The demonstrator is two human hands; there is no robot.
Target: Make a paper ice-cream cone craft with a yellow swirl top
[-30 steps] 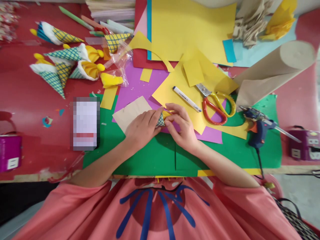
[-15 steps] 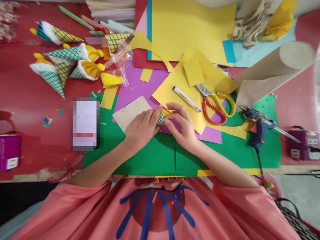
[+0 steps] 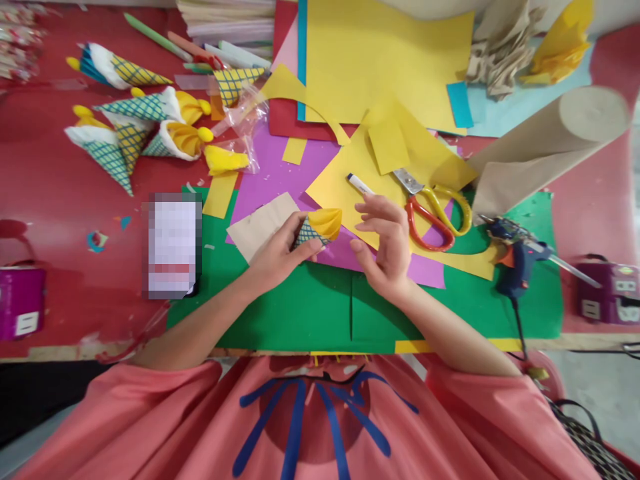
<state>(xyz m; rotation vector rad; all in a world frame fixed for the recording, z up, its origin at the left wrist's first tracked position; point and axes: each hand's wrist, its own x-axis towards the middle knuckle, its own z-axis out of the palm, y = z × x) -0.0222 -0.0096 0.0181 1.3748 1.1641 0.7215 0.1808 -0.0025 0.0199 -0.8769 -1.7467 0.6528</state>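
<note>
Lifted now, her right hand (image 3: 387, 250) hangs open; left hand (image 3: 280, 257) pinches the paper cone (image 3: 317, 229), seemingly checking its glued seam.

Your left hand (image 3: 280, 257) is curled, thumb and fingertips pinched together, forearm running in from the lower left. Your right hand (image 3: 387, 250) hovers just beside it, fingers loosely spread and bent, palm turned leftward, nothing between them, forearm angling in from the lower right.
</note>
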